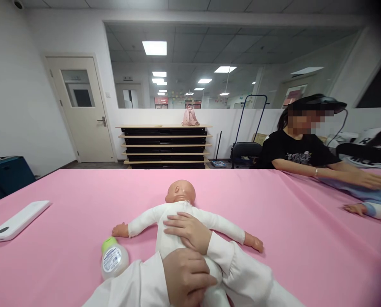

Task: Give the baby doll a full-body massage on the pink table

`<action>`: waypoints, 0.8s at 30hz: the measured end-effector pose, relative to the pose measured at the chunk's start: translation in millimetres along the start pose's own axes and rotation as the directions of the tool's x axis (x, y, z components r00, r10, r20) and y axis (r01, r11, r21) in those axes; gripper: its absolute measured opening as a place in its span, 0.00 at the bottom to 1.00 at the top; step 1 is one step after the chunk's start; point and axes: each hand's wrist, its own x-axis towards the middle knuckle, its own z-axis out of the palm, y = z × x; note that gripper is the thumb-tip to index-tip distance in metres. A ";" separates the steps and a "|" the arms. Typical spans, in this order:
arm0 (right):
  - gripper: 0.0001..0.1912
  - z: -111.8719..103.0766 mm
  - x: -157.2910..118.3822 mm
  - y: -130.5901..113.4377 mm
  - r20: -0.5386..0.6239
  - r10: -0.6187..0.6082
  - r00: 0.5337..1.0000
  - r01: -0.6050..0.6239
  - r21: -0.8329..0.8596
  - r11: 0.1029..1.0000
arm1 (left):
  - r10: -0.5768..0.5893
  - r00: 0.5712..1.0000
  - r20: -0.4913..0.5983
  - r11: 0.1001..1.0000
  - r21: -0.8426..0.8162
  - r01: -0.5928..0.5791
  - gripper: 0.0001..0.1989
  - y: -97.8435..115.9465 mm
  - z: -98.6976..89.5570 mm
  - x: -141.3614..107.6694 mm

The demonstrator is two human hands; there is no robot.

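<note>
a baby doll in a white suit lies near the near edge of the pink worktop, head toward the far edge. the right hand rests open on its upper body; the left hand closes around its lower body. a green-capped bottle stands just beside.

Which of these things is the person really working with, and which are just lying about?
Being worked with: baby doll in a white suit, right hand flat on its chest, left hand curled around its lower body.

Just lying about: plastic bottle with a green cap, flat white case, pink backpack.
</note>
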 end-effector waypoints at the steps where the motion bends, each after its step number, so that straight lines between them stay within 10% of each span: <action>1: 0.23 -2.0 1.5 1.8 0.040 0.033 0.999 -0.032 -0.022 0.999 | -0.010 1.000 0.025 1.000 -0.026 0.011 0.13 -0.2 -4.4 3.8; 6: 0.23 0.8 -1.0 16.2 -0.046 0.186 0.981 -0.190 -0.105 0.976 | -0.152 0.988 0.036 0.988 -0.002 0.153 0.16 -1.2 -20.1 12.8; 15: 0.08 12.9 -16.8 10.6 -0.499 0.108 0.860 -0.127 -0.005 0.992 | -0.219 0.916 -0.336 0.961 0.085 0.261 0.10 6.7 -1.4 -3.9; 20: 0.15 4.7 -8.5 0.2 -0.323 -0.046 0.945 0.069 0.062 0.996 | -0.028 0.991 -0.131 0.994 -0.112 0.013 0.15 1.0 5.3 -5.9; 24: 0.25 -1.9 -4.1 2.7 -0.082 0.060 0.995 -0.057 0.033 0.998 | 0.008 0.998 0.067 0.981 -0.196 0.006 0.19 -6.3 -1.2 -1.6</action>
